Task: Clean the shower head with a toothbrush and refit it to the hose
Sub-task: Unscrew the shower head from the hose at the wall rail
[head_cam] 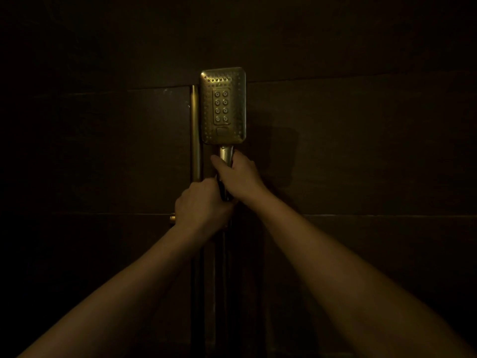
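A brass, rectangular shower head (223, 105) stands upright against the dark wall, its nozzle face toward me. My right hand (238, 175) grips its handle just below the head. Lower down, my left hand (202, 206) wraps round the bottom of the handle, where the hose joins it. The hose (224, 254) hangs straight down below my left hand, barely visible in the dim light. The joint itself is hidden by my fingers. No toothbrush is in view.
A brass slide rail (195, 133) runs vertically just left of the shower head, with a small brass fitting (172, 218) by my left wrist. Dark tiled wall (348, 151) fills the rest of the view.
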